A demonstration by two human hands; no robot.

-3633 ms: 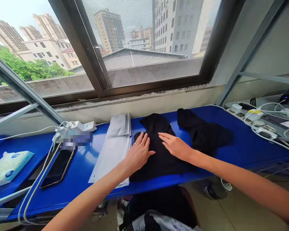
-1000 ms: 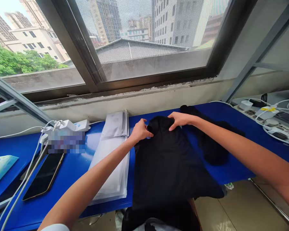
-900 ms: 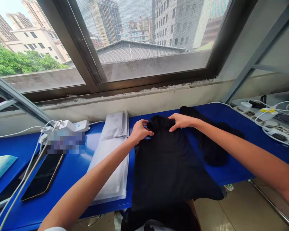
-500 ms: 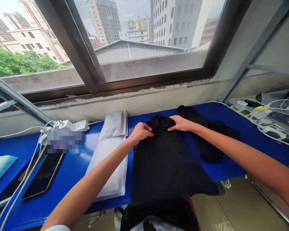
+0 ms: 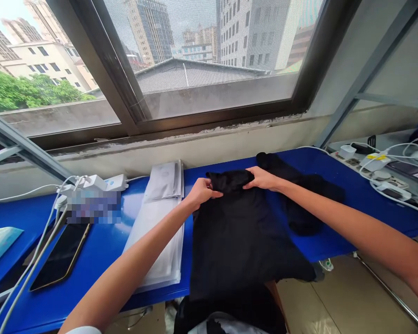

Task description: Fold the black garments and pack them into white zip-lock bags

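A black garment (image 5: pixel 230 236) lies over the front of the blue table, its near end hanging toward my lap. Its far end is folded or rolled into a thick band. My left hand (image 5: pixel 201 191) pinches the left end of that band, thumb and fingers closed on the cloth. At the right end, my right hand (image 5: pixel 259 179) grips the same band. Which kind of garment it is, I cannot tell. Another black cloth piece (image 5: pixel 306 195) lies crumpled to the right, beneath and beyond my right forearm.
Left of the garment lies a stack of translucent zip bags (image 5: pixel 160 241). Farther left are a phone (image 5: pixel 61 255), white power strips with cables (image 5: pixel 94 183) and a light-blue packet (image 5: pixel 0 243). Chargers and cables (image 5: pixel 379 162) crowd the right. Behind the blue table (image 5: pixel 334 248) is a window.
The far end of the black garment now forms a flatter, straighter band, where its left end stuck up in a loose loop before. Both hands stay almost in place.
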